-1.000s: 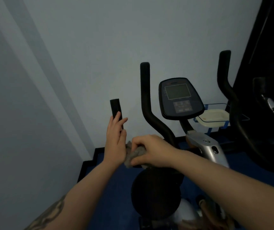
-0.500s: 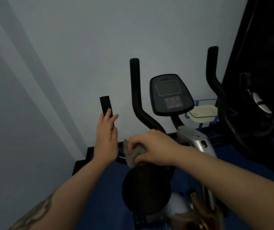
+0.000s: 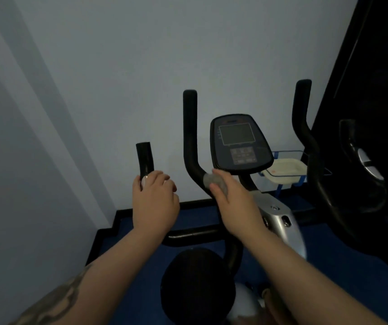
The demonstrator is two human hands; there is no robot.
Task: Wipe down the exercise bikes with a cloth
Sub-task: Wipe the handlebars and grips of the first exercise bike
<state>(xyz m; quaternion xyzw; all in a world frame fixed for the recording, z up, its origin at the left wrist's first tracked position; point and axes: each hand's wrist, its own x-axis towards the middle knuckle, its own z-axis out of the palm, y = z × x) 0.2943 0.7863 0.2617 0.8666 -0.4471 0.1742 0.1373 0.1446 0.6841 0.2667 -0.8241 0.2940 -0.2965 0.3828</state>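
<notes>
Right hand [image 3: 233, 198] grips cloth [image 3: 214, 180] round handlebar [image 3: 192, 146]; left hand [image 3: 154, 200] (seemingly) clasps side grip [image 3: 144, 159].

Mostly hidden under the right hand [image 3: 233, 198]: the grey cloth [image 3: 213, 180], only a small fold showing against the handlebar [image 3: 192, 146] near frame centre. Covered by the left hand [image 3: 154, 202]: the lower part of the short left grip [image 3: 144, 159]. Cut off by the bottom edge: the black seat [image 3: 195, 287]; lost in darkness at right, a second bike [image 3: 362, 165], its shape unclear.
</notes>
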